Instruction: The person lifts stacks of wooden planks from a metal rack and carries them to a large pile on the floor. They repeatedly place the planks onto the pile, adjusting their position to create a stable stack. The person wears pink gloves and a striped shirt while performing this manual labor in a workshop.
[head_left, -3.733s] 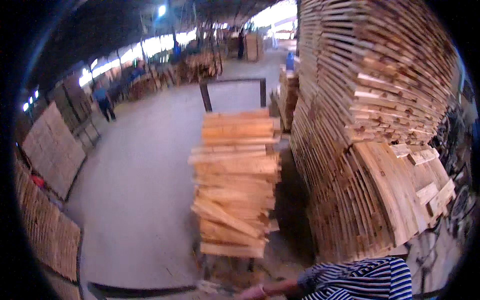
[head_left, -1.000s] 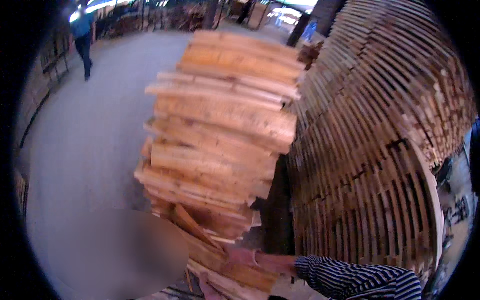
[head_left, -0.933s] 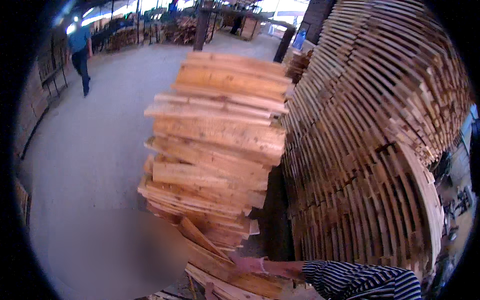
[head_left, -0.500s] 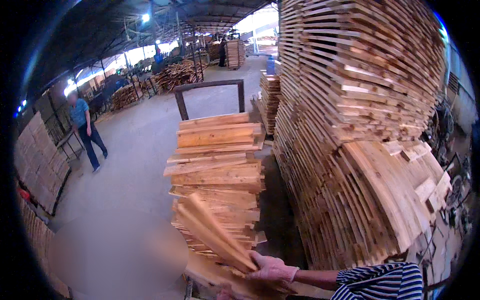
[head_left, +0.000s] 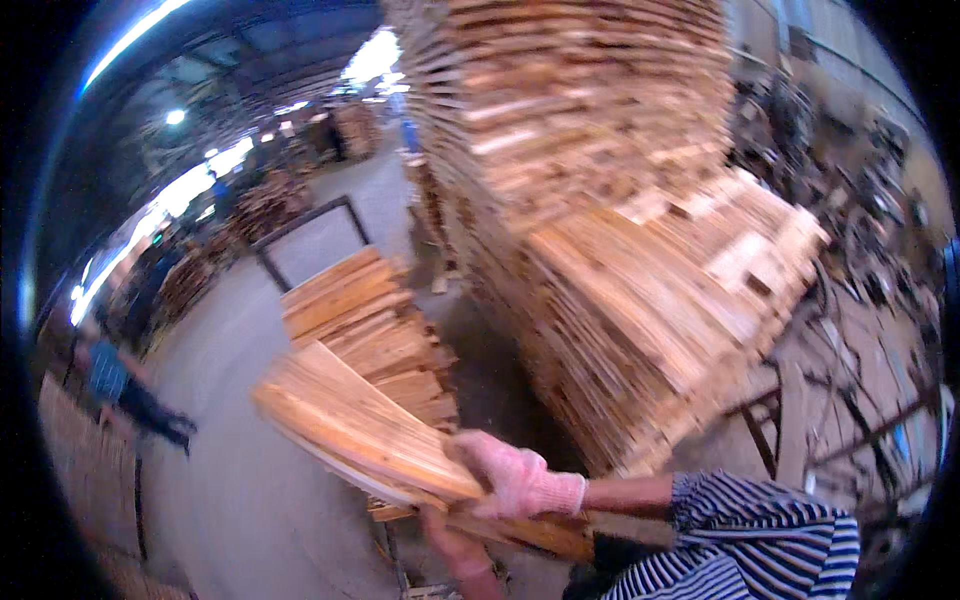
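Note:
A bundle of several wooden boards (head_left: 365, 420) slants across in front of me, lifted off the cart load. My right hand (head_left: 515, 475), in a pinkish glove, is closed round the near end of the boards from the right side. Beneath the same boards is my left hand (head_left: 455, 545), gripping from below; its fingers are mostly hidden by the wood. Just beyond the bundle, more boards (head_left: 340, 300) lie stacked on a cart with a dark metal frame (head_left: 300, 222).
A tall stack of boards (head_left: 590, 100) rises to the right, with a lower stepped pile (head_left: 650, 290) at its near side. Metal scraps (head_left: 840, 170) and rods lie at far right. A person (head_left: 120, 385) in blue stands at the left, near a board stack (head_left: 85, 450).
My view has turned right. The boards have risen off the cart load and swung toward me, held by both hands. The person at the left has shifted toward the picture's edge.

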